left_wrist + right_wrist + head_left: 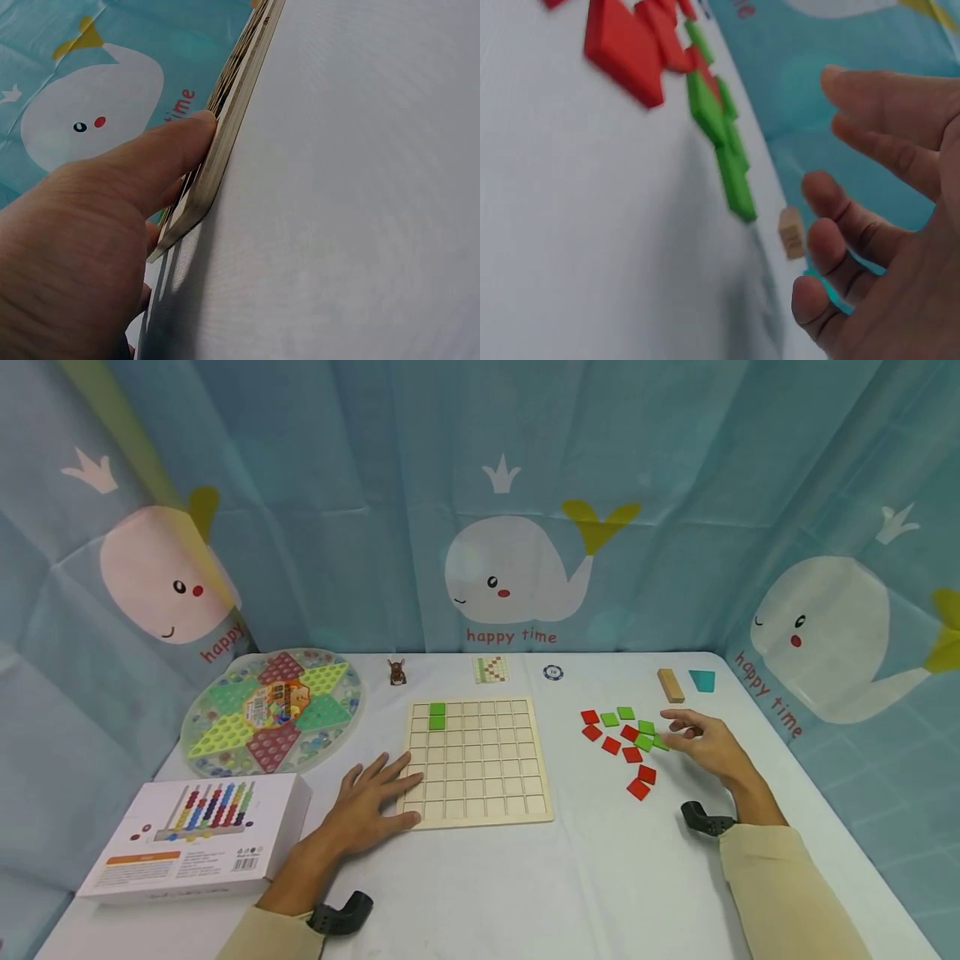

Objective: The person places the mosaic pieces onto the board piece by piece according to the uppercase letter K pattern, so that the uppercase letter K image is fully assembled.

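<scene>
A pale wooden grid board point(476, 768) lies on the white table, with two green square tiles point(437, 717) one above the other near its upper left corner. My left hand point(367, 806) has its fingers spread and touches the board's left edge and lower left corner; in the left wrist view its thumb point(176, 146) lies along the board's rim. To the board's right, red tiles point(611, 746) and green tiles point(643, 742) are scattered. Just right of the green ones hovers my right hand point(705, 743), fingers loosely bent and holding nothing, as the right wrist view shows.
At the left are a round star-patterned game board point(281, 710) and a white box point(198, 831). Along the back lie a brown animal figure point(397, 672), a patterned card point(491, 670), a chip point(552, 672), a wooden block point(671, 686) and a teal piece point(702, 681). Curtains surround the table.
</scene>
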A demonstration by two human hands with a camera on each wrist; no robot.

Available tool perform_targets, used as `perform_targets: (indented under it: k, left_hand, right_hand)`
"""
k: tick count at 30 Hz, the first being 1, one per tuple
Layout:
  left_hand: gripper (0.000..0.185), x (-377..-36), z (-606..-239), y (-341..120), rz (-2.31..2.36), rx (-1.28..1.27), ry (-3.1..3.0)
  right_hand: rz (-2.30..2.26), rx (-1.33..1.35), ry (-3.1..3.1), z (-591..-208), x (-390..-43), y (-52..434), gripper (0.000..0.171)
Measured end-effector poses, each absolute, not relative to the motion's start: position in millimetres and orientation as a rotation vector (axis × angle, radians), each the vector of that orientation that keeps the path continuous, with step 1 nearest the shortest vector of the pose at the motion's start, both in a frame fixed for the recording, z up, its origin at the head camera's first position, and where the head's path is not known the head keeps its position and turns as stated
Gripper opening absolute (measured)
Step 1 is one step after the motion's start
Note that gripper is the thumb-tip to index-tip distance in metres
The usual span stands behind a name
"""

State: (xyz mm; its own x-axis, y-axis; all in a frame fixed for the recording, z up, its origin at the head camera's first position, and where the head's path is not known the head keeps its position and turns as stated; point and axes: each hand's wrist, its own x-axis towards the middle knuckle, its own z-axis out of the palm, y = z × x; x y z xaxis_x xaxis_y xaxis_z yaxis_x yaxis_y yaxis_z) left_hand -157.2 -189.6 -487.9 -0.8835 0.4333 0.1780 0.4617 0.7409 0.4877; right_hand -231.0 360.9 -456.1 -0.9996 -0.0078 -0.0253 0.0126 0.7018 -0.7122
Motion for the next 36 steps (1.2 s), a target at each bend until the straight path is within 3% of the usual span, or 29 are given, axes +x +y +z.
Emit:
perform_targets:
  k: [10,24,28,36]
  left_hand:
    - [0.063,-156.1,-486.7,-190.3,-0.868,-0.733,-2.879]
    - [0.063,-158.6,-489.1,-188.7,-0.868,-0.751,-2.870]
    - [0.062,-159.0,-491.1,-188.5,-0.847,-0.760,-2.860]
    - [0.063,-158.0,-487.1,-189.9,-0.855,-0.738,-2.889]
  right_hand:
    - [-1.125,0.079,2.778,-451.1,-230.1,356.5,0.053]
    - [-0.883,0.118,2.908,-452.1,-225.9,354.6,0.035]
    - [-0.966,0.056,2.966,-452.5,-222.8,361.1,0.033]
    - [-1.057,-0.174,3.146,-492.0,-243.6,389.8,0.035]
